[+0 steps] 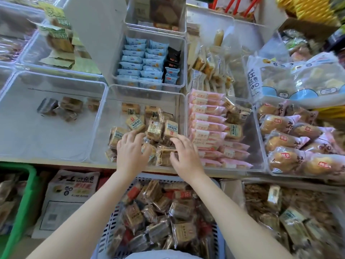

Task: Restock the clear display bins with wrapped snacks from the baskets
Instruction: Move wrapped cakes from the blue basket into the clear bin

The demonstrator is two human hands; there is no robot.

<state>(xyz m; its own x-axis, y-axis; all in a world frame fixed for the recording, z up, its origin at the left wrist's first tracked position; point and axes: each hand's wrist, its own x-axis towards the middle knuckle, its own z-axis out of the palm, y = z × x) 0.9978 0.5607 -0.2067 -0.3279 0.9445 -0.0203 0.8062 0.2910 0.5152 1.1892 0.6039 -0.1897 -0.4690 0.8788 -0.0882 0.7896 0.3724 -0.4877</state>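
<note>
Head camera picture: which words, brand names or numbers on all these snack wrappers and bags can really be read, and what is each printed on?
"花卷": large clear bag of buns, upper right; the characters above it are unclear.
"花": pink-ended bread wrappers, right bin; red labels blurred.
White carton below the shelf: large dark characters, too distorted to read.
Blue packets, pink packets, brown snack wrappers near the hands: print too small or blurred.
</note>
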